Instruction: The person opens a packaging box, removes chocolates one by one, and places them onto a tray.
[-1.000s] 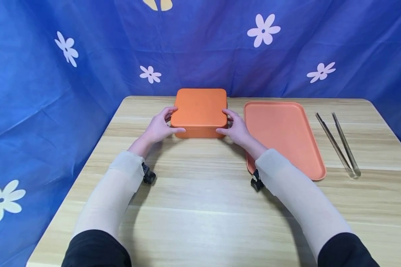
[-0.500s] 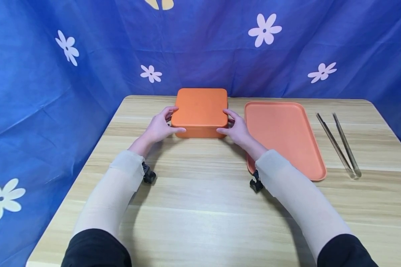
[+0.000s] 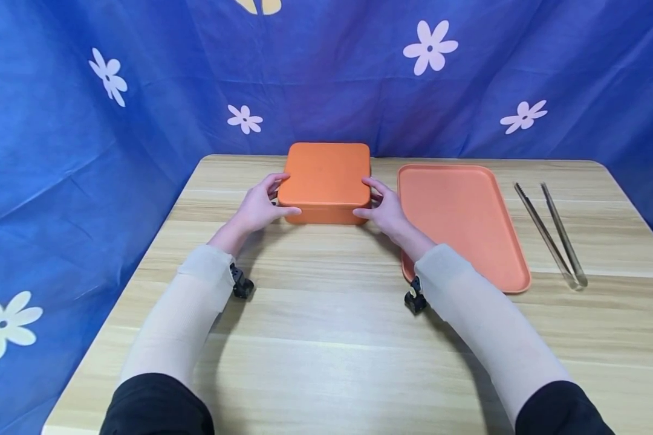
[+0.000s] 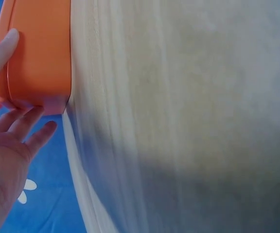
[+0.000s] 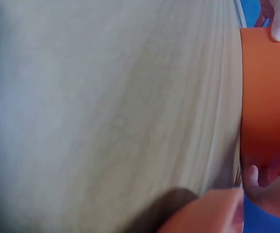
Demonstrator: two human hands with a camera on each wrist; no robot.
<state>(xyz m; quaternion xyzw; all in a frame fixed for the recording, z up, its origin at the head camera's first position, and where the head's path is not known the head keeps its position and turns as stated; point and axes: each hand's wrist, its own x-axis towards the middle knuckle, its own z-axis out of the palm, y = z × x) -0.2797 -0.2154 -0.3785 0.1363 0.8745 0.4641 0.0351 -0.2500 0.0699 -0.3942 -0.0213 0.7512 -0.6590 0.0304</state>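
While you sit at the wooden table (image 3: 326, 338) before a blue flowered cloth (image 3: 87, 151), your left hand (image 3: 258, 208) cups the left side of the orange box (image 3: 325, 178): the thumb lies curled along the near left corner, and the fingers (image 3: 276, 180) curl round the left wall. The left wrist view shows the same hold from below, with the thumb tip on the box's front wall (image 4: 38, 53) and the other fingers (image 4: 21, 121) wrapped round the corner. That box stands flat on the far middle of the table, lid on, squarely between your two hands. Your right hand (image 3: 386, 211) mirrors the left, thumb pressed to the near right corner and fingers (image 3: 374, 186) curled against the right wall; the right wrist view catches the box's side (image 5: 264, 97) and, beyond it, the fingertips of the other hand (image 5: 278, 22). Just right of the box, close to it and partly under your right forearm, lies a flat orange tray (image 3: 462, 220). Farther right, well apart from the tray, a pair of metal tongs (image 3: 552, 232) rests on the wood. Against the frames of a second and half a second ago, nothing differs: both hands keep the same hold and the box has not shifted.
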